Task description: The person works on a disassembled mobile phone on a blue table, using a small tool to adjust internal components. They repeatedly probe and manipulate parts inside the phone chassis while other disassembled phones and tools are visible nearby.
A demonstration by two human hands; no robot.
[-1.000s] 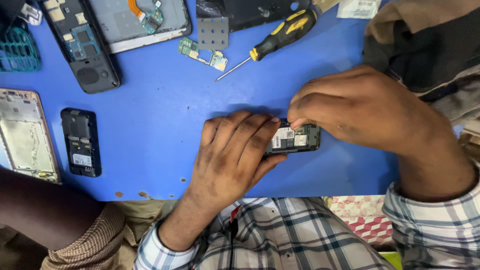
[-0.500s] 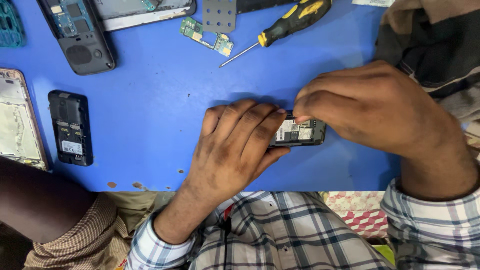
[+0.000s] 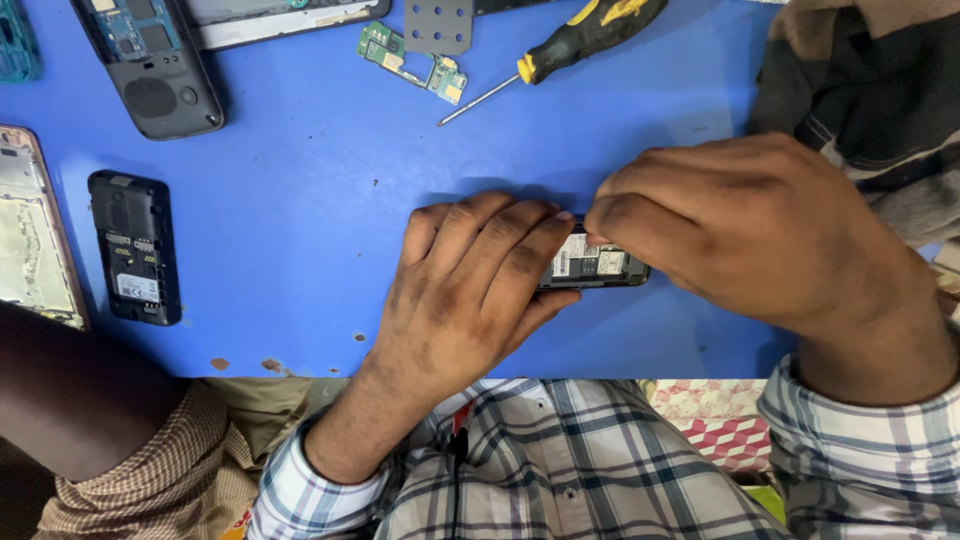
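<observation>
A small black phone [image 3: 595,265] lies back-up on the blue table [image 3: 300,200], its cover off and a label showing inside. My left hand [image 3: 470,285] lies flat over the phone's left part and grips it, fingers pointing up and right. My right hand [image 3: 745,235] bends down from the right, fingertips pressed on the phone's top edge. Most of the phone is hidden under both hands.
A yellow-and-black screwdriver [image 3: 580,40] and a green circuit board [image 3: 412,60] lie at the back. An open black phone [image 3: 134,247] and a phone frame [image 3: 35,235] sit at the left, a dark phone shell [image 3: 150,65] above. Another person's arm [image 3: 70,400] rests at lower left.
The view has shifted, so table items sit higher and further left in frame. Both hands stay on the small phone, with only slight finger movement.
</observation>
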